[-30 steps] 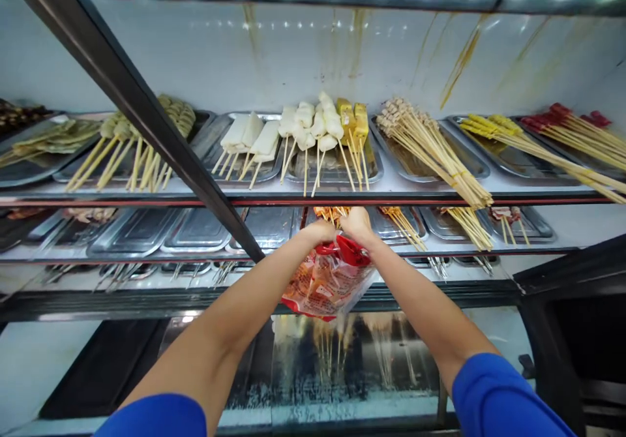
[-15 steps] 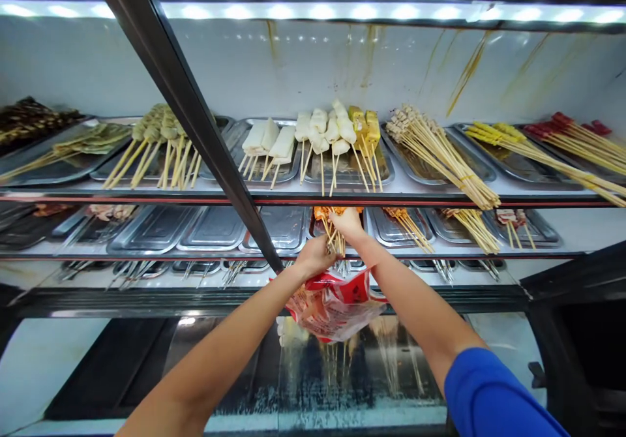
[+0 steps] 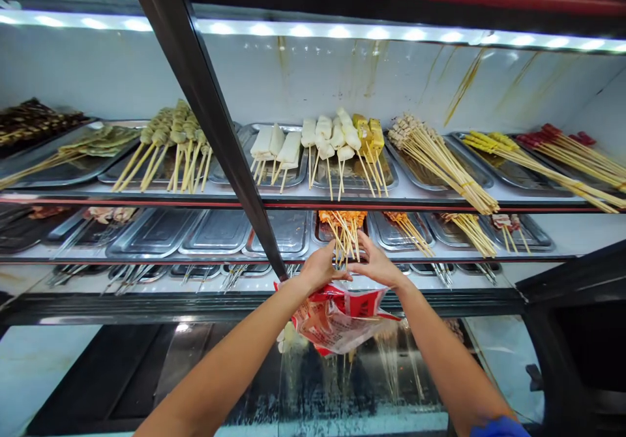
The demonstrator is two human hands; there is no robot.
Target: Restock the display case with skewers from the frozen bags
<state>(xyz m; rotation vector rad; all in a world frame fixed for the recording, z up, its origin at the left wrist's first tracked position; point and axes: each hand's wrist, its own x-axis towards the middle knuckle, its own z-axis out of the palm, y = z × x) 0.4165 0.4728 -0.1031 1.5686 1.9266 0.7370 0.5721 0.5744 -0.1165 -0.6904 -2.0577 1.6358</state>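
Both your left hand point(image 3: 320, 269) and right hand point(image 3: 376, 265) flank the skewers point(image 3: 345, 223) just ahead, right's fingers parted, left's hold on the bag point(image 3: 342, 323) below unclear; you're seemingly evening them, which next calls for level pressing.

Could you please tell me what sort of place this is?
Probably a food stall or shop selling skewers: skewered food lies on metal trays, on stacked shelves, under a bright light strip.

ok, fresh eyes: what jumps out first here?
Likely the red-and-clear bag, a little below centre. Just above it, the left hand and right hand flank the stick ends of the orange skewers. The bright light strip glares across the upper part.
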